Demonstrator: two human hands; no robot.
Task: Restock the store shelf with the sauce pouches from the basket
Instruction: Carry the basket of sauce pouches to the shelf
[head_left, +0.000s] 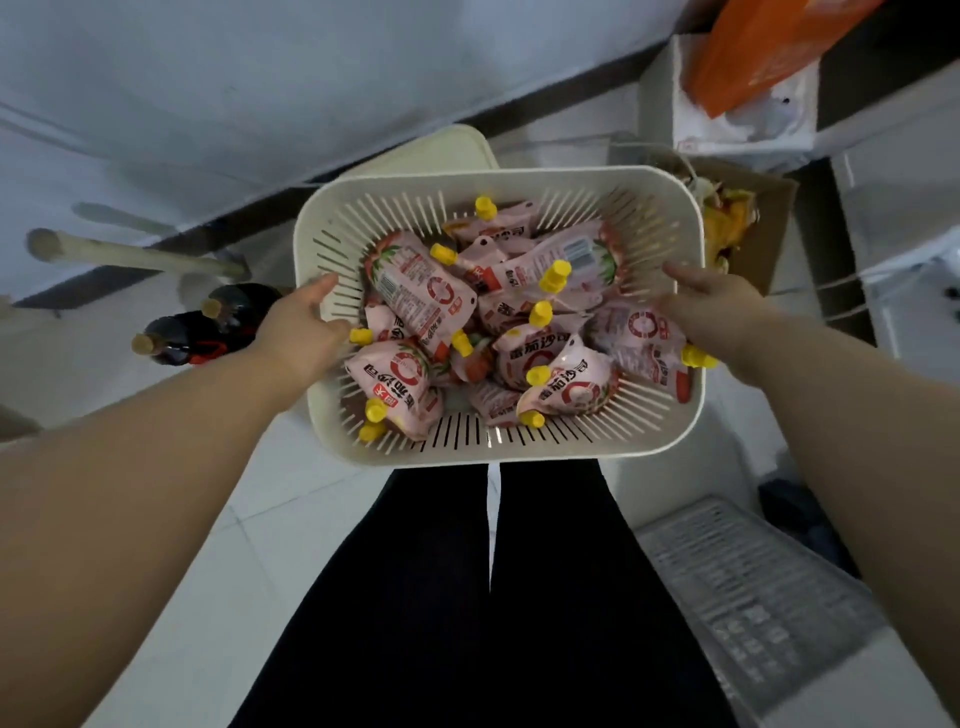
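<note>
A cream slotted plastic basket (519, 182) sits in front of my legs, over the floor. It holds several pink sauce pouches (421, 291) with yellow screw caps, piled in a loose heap. My left hand (306, 325) grips the basket's left rim, thumb over the edge. My right hand (711, 312) lies on the right rim, fingers curled over it and above a pouch. The store shelf is not in sight.
Two dark bottles (208, 327) stand on the floor left of the basket, near a pale pole (135, 254). A brown cardboard box (753, 228) lies behind the basket at right. A grey slotted crate (753, 587) sits at lower right. My dark trousers (467, 597) fill the bottom centre.
</note>
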